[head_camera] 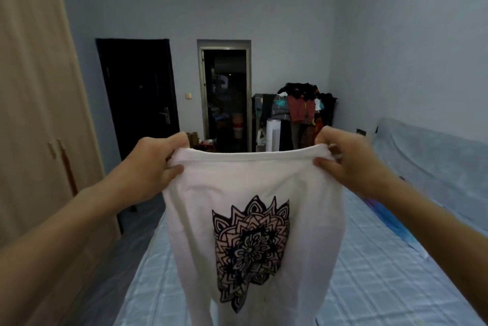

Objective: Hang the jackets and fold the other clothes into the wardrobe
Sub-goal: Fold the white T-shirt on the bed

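A white T-shirt (248,180) with a dark mandala print hangs in front of me, held up above the bed. My left hand (150,164) pinches its top left corner. My right hand (351,162) pinches its top right corner. The top edge is stretched straight between the two hands and the cloth drops down out of the frame. The beige wardrobe (34,103) stands at my left with its doors closed.
The bed (369,278) with a pale blue quilted cover lies below and ahead. A blue cloth (390,222) lies at its right side. At the far wall stand a rack piled with clothes (301,109), a white tower fan (273,135), a dark door (137,93) and an open doorway (227,98).
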A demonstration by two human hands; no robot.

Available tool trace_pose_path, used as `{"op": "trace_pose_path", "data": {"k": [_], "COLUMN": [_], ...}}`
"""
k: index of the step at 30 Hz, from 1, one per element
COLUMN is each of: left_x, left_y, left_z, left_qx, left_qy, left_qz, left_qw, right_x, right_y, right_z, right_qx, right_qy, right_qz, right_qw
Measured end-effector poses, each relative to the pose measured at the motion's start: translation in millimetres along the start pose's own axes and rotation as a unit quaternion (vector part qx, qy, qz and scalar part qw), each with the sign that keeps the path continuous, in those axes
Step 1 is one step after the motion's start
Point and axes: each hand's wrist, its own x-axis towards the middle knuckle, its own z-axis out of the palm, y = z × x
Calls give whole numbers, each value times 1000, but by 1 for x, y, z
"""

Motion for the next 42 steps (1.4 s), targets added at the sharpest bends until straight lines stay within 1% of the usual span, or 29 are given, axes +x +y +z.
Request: {"op": "trace_pose_path", "data": {"k": [2,4,7,8,10,13,15,19,23,26,27,29,31,34,38,40,42], "left_x": [-7,-14,-21,-23,-26,-31,-35,-41,-40,-38,-36,-27,-17,-2,10,9,1], "left_y": [-5,-8,-14,-15,-15,-11,-9,-7,-2,-6,-10,-17,-24,-29,-31,-29,-25], "left_z": [12,20,21,19,14,9,6,-2,-6,-1,3,16,31,46,44,36,29], "left_qx": [1,-13,-61,-83,-136,-209,-231,-259,-312,-323,-315,-263,-184,-115,-96,-98,-94], "left_qy": [-27,-23,-18,-26,-43,-36,-45,-89,-138,-158,-153,-121,-68,12,80,86,74], "left_qz": [-34,-52,-49,-48,-56,-66,-68,-75,-91,-122,-139,-172,-205,-239,-236,-219,-201], "left_qw": [999,998,997,995,988,975,970,959,935,925,926,942,959,964,964,967,972], "right_x": [-4,-11,-17,-18,-21,-24,-26,-31,-33,-28,-24,-13,1,21,36,35,26], "right_y": [4,7,10,10,8,5,5,3,1,3,4,8,12,15,11,8,5], "right_z": [14,27,32,31,29,25,22,12,12,19,24,39,58,82,94,91,85], "right_qx": [-14,-7,46,73,134,196,206,217,233,240,233,203,152,91,101,119,142], "right_qy": [-24,-6,28,24,-11,-61,-76,-102,-99,-108,-108,-93,-60,-4,65,81,75], "right_qz": [18,31,41,44,48,54,56,53,61,76,80,98,134,183,178,163,144], "right_qw": [999,999,998,996,990,977,974,969,966,962,963,970,977,979,977,976,976]}}
